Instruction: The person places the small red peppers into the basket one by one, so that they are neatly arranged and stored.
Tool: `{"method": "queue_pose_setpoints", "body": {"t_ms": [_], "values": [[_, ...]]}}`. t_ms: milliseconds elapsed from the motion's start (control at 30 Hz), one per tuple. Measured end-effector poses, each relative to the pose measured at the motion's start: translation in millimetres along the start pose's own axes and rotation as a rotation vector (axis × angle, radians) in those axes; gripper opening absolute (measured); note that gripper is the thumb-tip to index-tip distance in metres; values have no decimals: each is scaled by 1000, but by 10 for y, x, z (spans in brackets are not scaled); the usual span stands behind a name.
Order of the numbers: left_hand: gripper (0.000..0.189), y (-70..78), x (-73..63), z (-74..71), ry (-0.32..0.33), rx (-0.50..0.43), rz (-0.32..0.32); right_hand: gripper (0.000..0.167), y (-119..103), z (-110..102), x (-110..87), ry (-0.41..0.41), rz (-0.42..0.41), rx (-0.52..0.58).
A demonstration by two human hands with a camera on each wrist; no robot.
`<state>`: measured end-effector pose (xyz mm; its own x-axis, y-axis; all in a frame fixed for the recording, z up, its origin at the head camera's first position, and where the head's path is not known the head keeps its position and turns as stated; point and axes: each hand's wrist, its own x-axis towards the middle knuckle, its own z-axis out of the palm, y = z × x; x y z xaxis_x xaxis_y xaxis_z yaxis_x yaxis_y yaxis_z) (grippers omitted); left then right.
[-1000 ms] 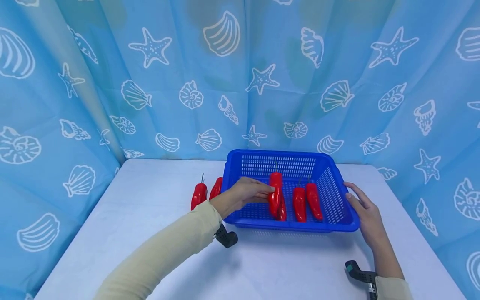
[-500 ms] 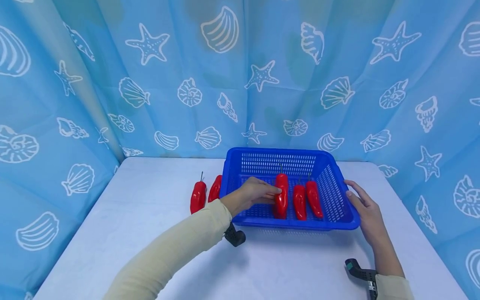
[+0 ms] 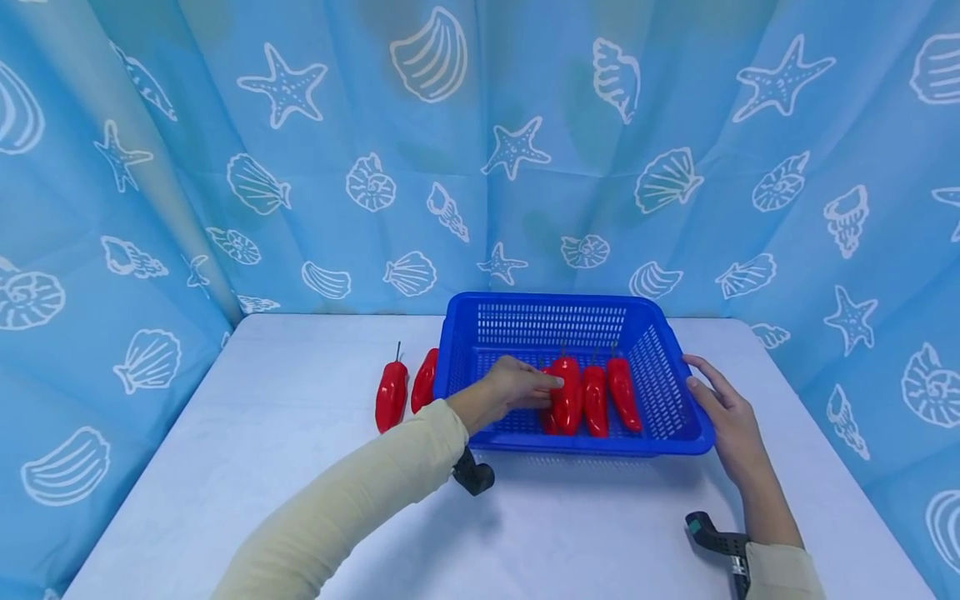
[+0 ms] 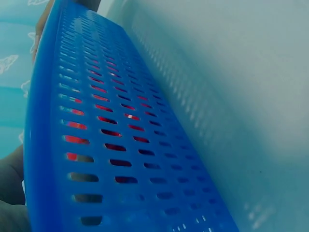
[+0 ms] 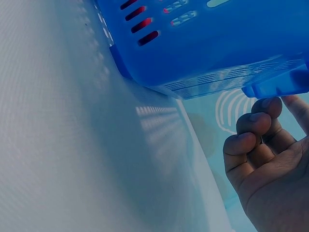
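Note:
A blue plastic basket [image 3: 555, 446] with slotted walls stands on the table. My left hand [image 3: 513, 385] reaches over its left side and pinches a red chili pepper [image 3: 567, 398] between thumb and fingers, low inside the basket. Another red pepper [image 3: 548, 417] is partly hidden under the hand, just left of the held one. To the right lie two more, a pepper [image 3: 595, 402] and a pepper [image 3: 623, 393], stems toward the back. My right hand [image 3: 726, 412] holds the basket's right rim; in the right wrist view its fingers [image 5: 254, 124] curl close under that rim.
Two red peppers, one pepper [image 3: 392, 395] and one pepper [image 3: 424, 380], lie on the white table [image 3: 300, 392] left of the basket. A blue shell-patterned curtain [image 3: 465, 150] hangs behind the table and along both sides.
My left hand has moved right with the pepper, bringing it down beside the others. The pepper beneath now shows at its left. My right hand stays on the rim.

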<state>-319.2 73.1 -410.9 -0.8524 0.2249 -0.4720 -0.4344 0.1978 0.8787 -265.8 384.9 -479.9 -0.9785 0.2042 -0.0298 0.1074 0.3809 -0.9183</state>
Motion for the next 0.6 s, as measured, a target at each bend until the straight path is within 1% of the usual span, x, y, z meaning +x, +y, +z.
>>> {"method": "queue_pose_setpoints", "body": {"t_ms": [67, 233, 333, 533, 600], "values": [[22, -6, 9, -18, -17, -25, 6, 63, 4, 4, 1, 1, 1, -2], [14, -7, 4, -83, -54, -36, 9, 64, -5, 5, 4, 2, 1, -3], [14, 4, -26, -141, -71, -35, 17, 64, -10, 7, 5, -1, 2, -4], [21, 34, -87, -307, -109, -65, 73, 64, -4, 9, 4, -3, 10, 1], [22, 42, -102, -368, -114, -62, 87, 64, 1, 6, 7, -3, 11, -2]]}}
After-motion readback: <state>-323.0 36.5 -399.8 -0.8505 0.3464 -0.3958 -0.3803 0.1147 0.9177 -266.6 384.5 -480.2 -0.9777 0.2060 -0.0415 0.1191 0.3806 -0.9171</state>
